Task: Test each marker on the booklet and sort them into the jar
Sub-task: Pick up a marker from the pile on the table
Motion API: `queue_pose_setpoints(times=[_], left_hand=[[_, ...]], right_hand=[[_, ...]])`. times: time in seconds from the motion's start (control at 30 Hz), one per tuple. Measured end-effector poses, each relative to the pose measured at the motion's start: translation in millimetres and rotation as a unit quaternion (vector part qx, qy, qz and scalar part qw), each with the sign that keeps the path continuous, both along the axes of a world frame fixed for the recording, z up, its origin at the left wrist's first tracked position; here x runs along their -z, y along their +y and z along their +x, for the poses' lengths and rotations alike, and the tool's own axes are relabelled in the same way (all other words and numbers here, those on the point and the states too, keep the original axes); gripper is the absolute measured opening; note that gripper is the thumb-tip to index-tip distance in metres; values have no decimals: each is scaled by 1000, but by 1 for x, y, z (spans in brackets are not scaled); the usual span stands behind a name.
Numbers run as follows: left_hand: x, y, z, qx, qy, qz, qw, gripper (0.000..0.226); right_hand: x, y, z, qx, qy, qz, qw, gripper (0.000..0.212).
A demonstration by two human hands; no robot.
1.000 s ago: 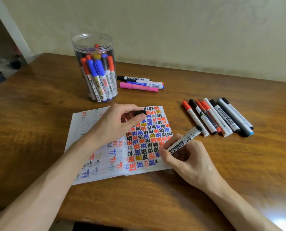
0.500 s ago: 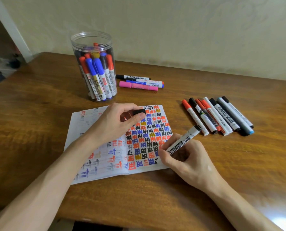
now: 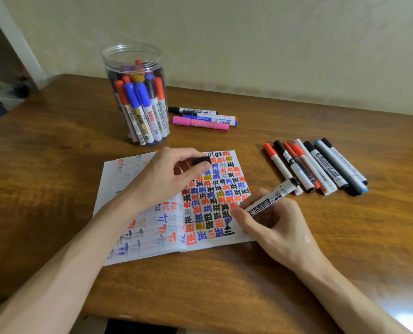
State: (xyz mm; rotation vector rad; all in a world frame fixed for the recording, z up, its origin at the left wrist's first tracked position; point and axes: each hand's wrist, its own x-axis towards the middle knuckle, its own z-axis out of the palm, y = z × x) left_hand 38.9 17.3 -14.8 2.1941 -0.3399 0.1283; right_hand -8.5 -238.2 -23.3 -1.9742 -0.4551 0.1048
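Towards the near edge of the brown wooden desk (image 3: 56,189), we observed the right hand (image 3: 275,230) with its fingers curled in a writing grip round the white-barrelled black marker (image 3: 270,201). The marker was uncapped, and its tip was pressed to the near right corner of the open white paper booklet (image 3: 113,179). Over the preceding second the tip had travelled a little towards the near edge of the page. Short fresh black strokes (image 3: 229,233) had appeared beneath it, at the end of the last row of coloured test characters. We took this to mean that the marker wrote and that its test was all but finished.

The left hand (image 3: 166,179) had kept its place. It lay over the booklet's left page, with thumb and forefinger pinching the small black cap (image 3: 201,161) above the far part of the booklet. We judged that recapping would come next, followed by the transfer to the jar.

Farther off, near the right edge of the desk, the row of loose capped markers (image 3: 316,167), red, black and blue, lay side by side. They were unchanged and, in our estimate, not yet tested. Towards the far edge, the trio of black, blue and pink markers (image 3: 203,118) lay just beside the clear plastic cylindrical jar (image 3: 135,97). The jar stood upright and open, packed with capped markers on end. Neither group had moved.
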Motion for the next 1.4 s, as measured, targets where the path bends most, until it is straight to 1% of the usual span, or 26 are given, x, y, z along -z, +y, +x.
queue_pose_setpoints(times=[0.13, 0.4, 0.5, 0.57, 0.73, 0.9, 1.0, 1.2, 1.4], left_hand=[[0, -1, 0, 1, 0, 3, 1000, 37], [-1, 0, -1, -3, 3, 10, 1000, 45], [0, -1, 0, -3, 3, 12, 1000, 43], [0, 0, 0, -2, 4, 11, 1000, 42], [0, 0, 0, 0, 4, 6, 1000, 42], [0, 1, -1, 1, 0, 3, 1000, 34], [0, 0, 0, 2, 0, 1, 1000, 31], [0, 0, 0, 5, -2, 0, 1000, 32], [0, 0, -1, 9, -3, 3, 1000, 34]], right_hand=[[0, 0, 0, -9, -2, -6, 1000, 12], [1, 0, -1, -11, -4, -23, 1000, 12], [1, -1, -1, -17, 7, -33, 999, 13], [0, -1, -1, -15, 15, -23, 1000, 13], [0, -1, 1, 8, -2, -8, 1000, 15], [2, -1, 0, -1, -11, -13, 1000, 14], [2, -2, -1, -3, -1, -19, 1000, 16], [3, -2, 1, 15, -16, 5, 1000, 18], [3, -1, 0, 7, -27, -6, 1000, 18]])
